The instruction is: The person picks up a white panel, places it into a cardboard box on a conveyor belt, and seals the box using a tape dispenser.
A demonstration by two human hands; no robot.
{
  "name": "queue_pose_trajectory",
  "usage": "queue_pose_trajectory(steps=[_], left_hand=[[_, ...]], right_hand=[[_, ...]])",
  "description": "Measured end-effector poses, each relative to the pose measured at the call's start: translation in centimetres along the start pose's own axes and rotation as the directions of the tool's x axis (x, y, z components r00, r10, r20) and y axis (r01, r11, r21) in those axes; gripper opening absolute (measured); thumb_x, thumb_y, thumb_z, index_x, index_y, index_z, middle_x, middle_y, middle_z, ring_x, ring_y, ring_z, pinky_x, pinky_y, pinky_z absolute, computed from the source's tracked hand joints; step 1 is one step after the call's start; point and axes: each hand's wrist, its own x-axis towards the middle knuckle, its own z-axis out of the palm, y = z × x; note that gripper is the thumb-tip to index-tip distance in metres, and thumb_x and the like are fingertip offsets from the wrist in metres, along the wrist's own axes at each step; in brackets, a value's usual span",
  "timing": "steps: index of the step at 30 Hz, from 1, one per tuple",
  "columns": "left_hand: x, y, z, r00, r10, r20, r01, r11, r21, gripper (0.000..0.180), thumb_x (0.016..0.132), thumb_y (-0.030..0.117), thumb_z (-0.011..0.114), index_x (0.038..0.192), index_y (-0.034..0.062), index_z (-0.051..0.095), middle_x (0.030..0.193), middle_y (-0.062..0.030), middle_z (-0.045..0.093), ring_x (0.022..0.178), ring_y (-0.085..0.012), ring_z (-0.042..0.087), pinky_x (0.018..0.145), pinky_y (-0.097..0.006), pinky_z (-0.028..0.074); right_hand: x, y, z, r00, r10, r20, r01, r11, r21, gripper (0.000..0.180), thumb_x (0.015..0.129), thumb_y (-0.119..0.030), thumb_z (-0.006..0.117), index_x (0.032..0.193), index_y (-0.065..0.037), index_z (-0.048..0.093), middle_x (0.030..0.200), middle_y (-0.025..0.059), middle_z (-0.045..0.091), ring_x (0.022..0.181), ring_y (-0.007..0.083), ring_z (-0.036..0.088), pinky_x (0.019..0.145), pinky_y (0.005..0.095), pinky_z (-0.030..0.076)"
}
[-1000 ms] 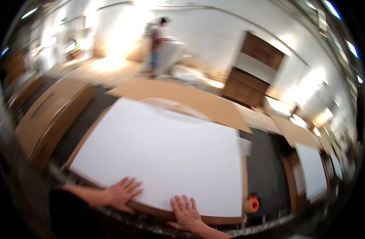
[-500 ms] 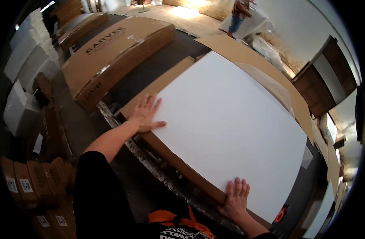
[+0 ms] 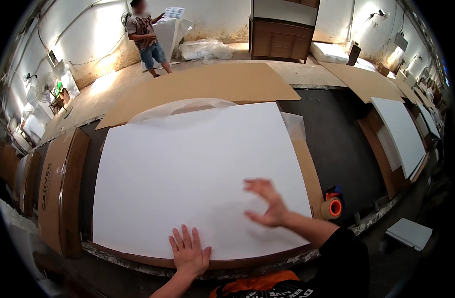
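Note:
A large white panel (image 3: 197,174) lies flat on top of an opened brown carton (image 3: 311,171), whose edges show along its right and near sides. My left hand (image 3: 190,254) rests on the panel's near edge, fingers spread and pressed flat with nothing in them. Above the right half of the panel, my right hand (image 3: 269,206) is raised, its fingers apart and slightly blurred, holding nothing. Thin translucent foam sheeting (image 3: 182,109) pokes out from under the panel's far edge. A tape dispenser (image 3: 332,204) with an orange-cored roll sits just right of the carton.
Closed cartons (image 3: 58,193) stand along the left. A flat cardboard sheet (image 3: 202,89) lies beyond the panel. To the right, another open carton (image 3: 379,149) holds a pale panel (image 3: 401,134). A person (image 3: 148,37) stands near the back wall beside a brown cabinet (image 3: 282,37).
The view has swung to the right. My right hand has lifted off the panel's near edge and hangs over its surface. My left hand still touches the near edge, closer to its middle.

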Motion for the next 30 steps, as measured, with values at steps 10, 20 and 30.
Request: queue_pose_trajectory(steps=[10,20,30], left_hand=[[-1.4,0.6,-3.8,0.99,-0.135,0.037,0.123,0.965,0.233,0.072,0.09,0.055,0.052,0.14,0.0037,0.05,0.151,-0.0312,0.031,0.142,-0.0557,0.019,0.112,-0.066,0.017],[-0.5,1.8,-3.4,0.994,-0.075,0.076,0.061,0.983,0.173,0.07,0.096,0.052,0.045,0.149,0.0078,0.038,0.156,-0.0259,0.026,0.142,-0.0524,0.022,0.115,-0.061,0.019],[-2.1,0.5,-3.6,0.996,-0.028,0.08,0.017,0.99,0.138,0.07,0.096,0.052,0.046,0.149,0.0072,0.038,0.158,-0.0263,0.021,0.143,-0.0543,0.017,0.115,-0.063,0.015]], right_hand=[[12.5,49.7,-23.1,0.365,0.891,-0.27,-0.223,0.365,0.904,0.071,0.093,-0.052,0.062,0.131,0.006,0.049,0.095,0.011,0.061,0.081,0.023,0.063,0.069,0.0391,0.053],[18.9,57.7,-30.1,0.574,0.737,-0.356,-0.784,0.62,0.02,0.023,0.095,-0.02,0.053,0.08,-0.003,0.056,0.072,0.006,0.051,0.062,0.0165,0.047,0.058,0.0395,0.039],[8.4,31.4,-19.9,0.728,0.273,-0.63,-0.55,0.78,-0.298,0.024,0.088,-0.012,0.067,0.106,0.002,0.058,0.09,0.0151,0.068,0.082,0.0239,0.065,0.074,0.0363,0.05]])
